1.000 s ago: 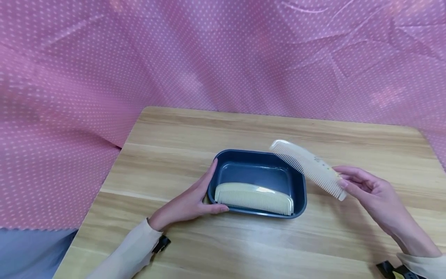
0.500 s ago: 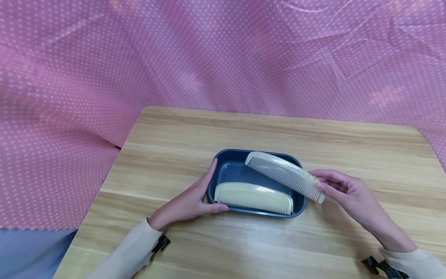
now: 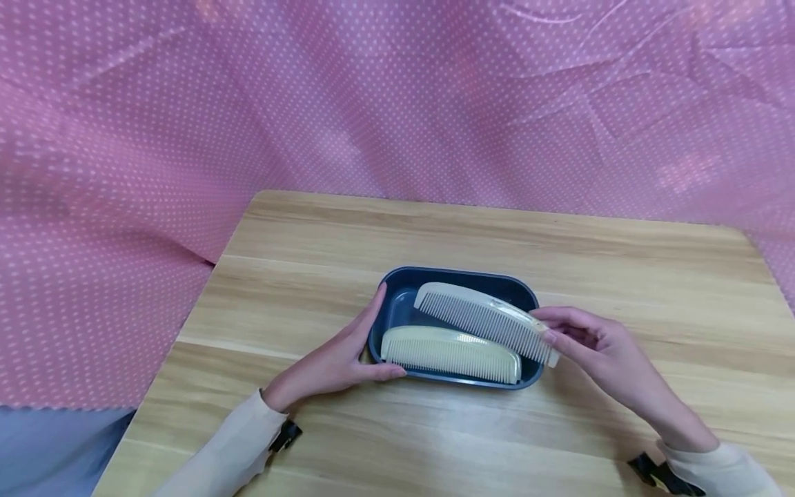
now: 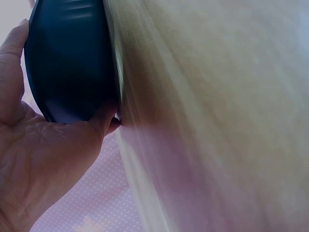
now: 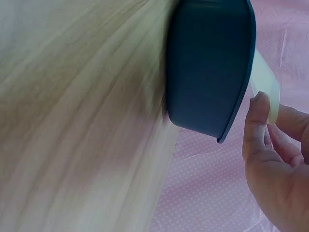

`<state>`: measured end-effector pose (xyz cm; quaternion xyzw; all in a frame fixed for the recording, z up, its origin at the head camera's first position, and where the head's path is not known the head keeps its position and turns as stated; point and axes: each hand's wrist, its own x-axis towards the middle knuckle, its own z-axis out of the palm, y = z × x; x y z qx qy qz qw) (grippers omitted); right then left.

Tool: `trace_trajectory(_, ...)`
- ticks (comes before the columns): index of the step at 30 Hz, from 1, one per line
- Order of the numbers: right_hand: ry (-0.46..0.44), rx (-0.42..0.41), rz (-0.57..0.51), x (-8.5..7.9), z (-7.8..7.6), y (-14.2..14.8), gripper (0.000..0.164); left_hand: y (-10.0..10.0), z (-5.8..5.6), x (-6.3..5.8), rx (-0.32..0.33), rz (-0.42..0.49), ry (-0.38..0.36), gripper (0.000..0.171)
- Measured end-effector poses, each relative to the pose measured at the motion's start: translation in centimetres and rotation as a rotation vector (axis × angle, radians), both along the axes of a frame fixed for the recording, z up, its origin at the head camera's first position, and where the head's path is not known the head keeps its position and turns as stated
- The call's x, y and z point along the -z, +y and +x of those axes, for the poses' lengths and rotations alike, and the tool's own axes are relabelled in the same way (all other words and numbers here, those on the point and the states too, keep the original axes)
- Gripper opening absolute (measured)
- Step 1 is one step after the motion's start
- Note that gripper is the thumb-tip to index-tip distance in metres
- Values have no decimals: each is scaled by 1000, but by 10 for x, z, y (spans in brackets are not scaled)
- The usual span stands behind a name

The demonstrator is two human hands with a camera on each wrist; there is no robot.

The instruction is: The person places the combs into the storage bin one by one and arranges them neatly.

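Note:
A dark blue rectangular box sits in the middle of the table. My left hand grips its left end, thumb along the front wall and a finger at the back left corner; the left wrist view shows the palm against that end. Inside, a cream comb lies along the front wall, teeth toward me. My right hand pinches the right end of a whitish comb between thumb and fingers. This comb slants over the box, its left part within the rim and its held end past the right wall.
The wooden table spreads around the box on all sides. Behind it hangs a pink dotted cloth, which also covers the left side. Dark clips show at both wrists.
My right hand has brought the whitish comb leftward from beyond the box's right rim to over its inside, and lower. The left hand, box and cream comb look unmoved.

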<state>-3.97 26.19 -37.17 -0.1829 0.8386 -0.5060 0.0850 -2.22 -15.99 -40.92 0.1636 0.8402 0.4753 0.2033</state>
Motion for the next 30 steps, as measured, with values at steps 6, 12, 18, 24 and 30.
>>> trace_trajectory(6, 17, -37, -47, 4, 1, -10, 33, -1, 1, 0, 7, 5, -1, 128)
trace_trajectory(12, 58, -91, -47, 5, -3, -22, 33, -1, 1, 0, 3, 1, 6, 128)
trace_trajectory(18, 101, -125, 6, 6, -1, -33, 31, -2, 1, 0, -3, -1, -4, 127)
trace_trajectory(24, 155, -180, 59, 9, -1, -41, 29, -1, 1, -1, -4, -10, -10, 127)
trace_trajectory(30, 261, -228, 109, 13, -2, -47, 32, -1, 0, -3, -6, -20, -16, 126)
